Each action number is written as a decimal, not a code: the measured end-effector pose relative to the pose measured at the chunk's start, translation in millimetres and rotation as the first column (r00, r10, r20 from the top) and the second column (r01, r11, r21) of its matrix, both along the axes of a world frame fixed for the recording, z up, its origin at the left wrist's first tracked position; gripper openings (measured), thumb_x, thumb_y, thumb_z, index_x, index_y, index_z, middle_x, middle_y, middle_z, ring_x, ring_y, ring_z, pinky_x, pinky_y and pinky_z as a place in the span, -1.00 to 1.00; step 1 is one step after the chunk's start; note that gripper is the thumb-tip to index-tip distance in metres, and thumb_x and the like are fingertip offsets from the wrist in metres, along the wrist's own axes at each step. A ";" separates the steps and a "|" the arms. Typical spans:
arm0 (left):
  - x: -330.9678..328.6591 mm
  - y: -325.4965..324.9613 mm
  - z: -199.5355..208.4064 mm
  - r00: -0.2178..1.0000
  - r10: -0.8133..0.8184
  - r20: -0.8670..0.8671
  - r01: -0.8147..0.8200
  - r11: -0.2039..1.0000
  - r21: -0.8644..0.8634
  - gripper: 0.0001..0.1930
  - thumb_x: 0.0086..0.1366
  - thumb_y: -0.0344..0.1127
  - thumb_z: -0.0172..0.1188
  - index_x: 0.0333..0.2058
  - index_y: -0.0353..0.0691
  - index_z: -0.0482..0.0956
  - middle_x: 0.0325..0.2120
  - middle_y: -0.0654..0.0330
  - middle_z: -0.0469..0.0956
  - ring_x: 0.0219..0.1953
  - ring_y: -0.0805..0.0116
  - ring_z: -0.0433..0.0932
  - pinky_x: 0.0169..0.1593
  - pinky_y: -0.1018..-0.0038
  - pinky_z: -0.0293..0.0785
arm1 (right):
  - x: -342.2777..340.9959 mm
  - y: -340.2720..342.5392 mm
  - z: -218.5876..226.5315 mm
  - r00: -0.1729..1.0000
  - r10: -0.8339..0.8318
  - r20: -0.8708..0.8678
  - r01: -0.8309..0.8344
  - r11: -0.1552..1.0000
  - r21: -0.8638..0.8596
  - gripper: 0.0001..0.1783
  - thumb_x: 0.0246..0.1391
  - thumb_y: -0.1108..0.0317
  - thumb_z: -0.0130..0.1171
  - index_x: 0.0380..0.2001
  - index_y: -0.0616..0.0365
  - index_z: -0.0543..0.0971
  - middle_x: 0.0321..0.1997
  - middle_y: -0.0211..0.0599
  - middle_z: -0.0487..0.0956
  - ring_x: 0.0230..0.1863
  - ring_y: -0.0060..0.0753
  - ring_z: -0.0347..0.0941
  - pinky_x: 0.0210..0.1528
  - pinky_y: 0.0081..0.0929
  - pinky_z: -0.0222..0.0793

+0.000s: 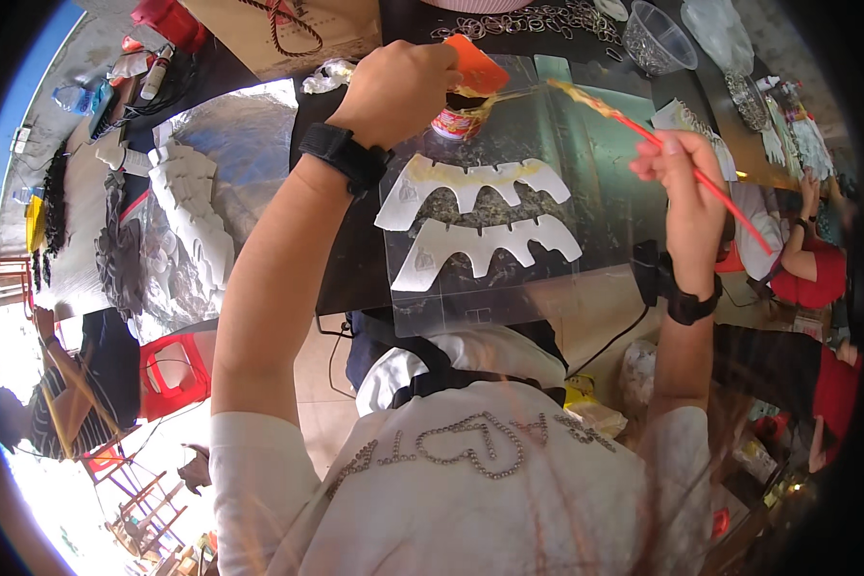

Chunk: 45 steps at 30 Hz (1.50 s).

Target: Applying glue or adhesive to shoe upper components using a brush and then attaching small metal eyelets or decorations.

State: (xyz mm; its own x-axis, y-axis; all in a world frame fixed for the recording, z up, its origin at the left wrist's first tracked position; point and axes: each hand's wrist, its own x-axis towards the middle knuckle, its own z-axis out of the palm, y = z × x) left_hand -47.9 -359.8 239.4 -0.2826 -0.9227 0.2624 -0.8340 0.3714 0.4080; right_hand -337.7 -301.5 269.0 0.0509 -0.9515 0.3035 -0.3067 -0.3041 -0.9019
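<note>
Here, a person works at a dark counter [355,269], the left hand [398,91] closed around the rim of a small red-labelled glue pot [459,120] whose orange lid [475,65] tilts up behind the fingers. The right hand [689,187] is pinched shut on a thin red-handled brush [701,178], its long axis running from lower right up to the left, the glue-laden tip [571,93] hanging just right of the pot with a sticky strand trailing back to it. Two white scalloped cut-outs [475,182] [490,248] lie flat on a clear plastic sheet [509,288] below both hands, the upper one already smeared yellowish and lying directly under the brush tip, nearer the right hand. Stacks of similar white pieces [197,221] sit on silver foil to the left; metal rings [528,19] and a clear cup [655,40] rest at the far edge.
</note>
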 end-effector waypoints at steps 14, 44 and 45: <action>-1.0 2.0 0.9 1.000 0.016 0.023 -0.016 1.000 -0.006 -0.82 0.19 -0.21 0.07 -0.38 -0.18 0.53 -0.56 0.04 0.53 -0.45 0.00 0.51 -0.35 0.21 0.40 | -40.8 0.0 -7.7 0.863 0.054 0.502 -0.182 0.961 0.209 -0.71 0.22 0.21 -0.09 -0.27 0.23 0.46 -0.46 -0.31 0.48 -0.47 -0.54 0.39 -0.42 -0.55 0.33; -0.1 1.7 1.0 1.000 -0.023 0.010 0.024 0.999 -0.037 -0.83 0.19 -0.24 0.06 -0.39 -0.20 0.53 -0.58 0.01 0.52 -0.46 -0.01 0.51 -0.35 0.23 0.41 | 57.2 -13.3 -9.7 0.966 0.178 0.186 -0.205 0.968 0.142 -0.76 0.22 0.28 -0.05 -0.30 0.27 0.45 -0.47 -0.31 0.54 -0.52 -0.57 0.48 -0.45 -0.67 0.37; -0.1 1.8 1.0 1.000 -0.027 0.004 0.027 0.999 -0.040 -0.83 0.19 -0.24 0.06 -0.39 -0.20 0.53 -0.58 0.01 0.52 -0.46 -0.01 0.51 -0.35 0.23 0.41 | 60.5 -14.1 -11.4 0.965 0.191 0.181 -0.218 0.966 0.138 -0.76 0.22 0.28 -0.05 -0.30 0.27 0.45 -0.47 -0.31 0.54 -0.52 -0.57 0.48 -0.45 -0.67 0.37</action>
State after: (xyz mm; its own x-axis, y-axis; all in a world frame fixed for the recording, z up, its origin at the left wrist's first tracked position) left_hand -48.0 -358.0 240.4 -0.3079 -0.9036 0.2977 -0.8250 0.4095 0.3894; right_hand -277.1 -315.6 257.7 0.2109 -0.9621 0.1731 -0.0954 -0.1965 -0.9758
